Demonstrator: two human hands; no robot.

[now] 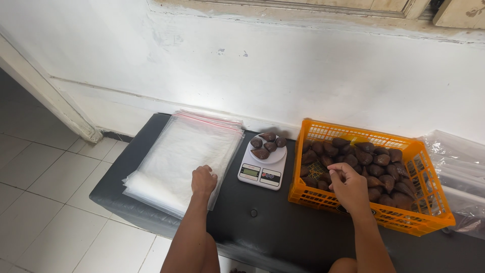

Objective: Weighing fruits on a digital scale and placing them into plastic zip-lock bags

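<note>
My left hand (203,180) rests with curled fingers on the near right edge of a stack of clear zip bags (182,156) lying on a black padded bench (273,222). My right hand (348,187) reaches into an orange plastic crate (429,212) filled with several brown scaly fruits (376,159); its fingers are bent down among the fruits, and I cannot tell whether it grips one. Between the hands stands a small white kitchen scale (262,169) with several of the same brown fruits (268,144) on its round plate.
The bench stands against a white wall (262,71). Crumpled clear plastic (462,172) lies to the right of the crate. Pale floor tiles (45,172) spread to the left, past a white door frame (45,91).
</note>
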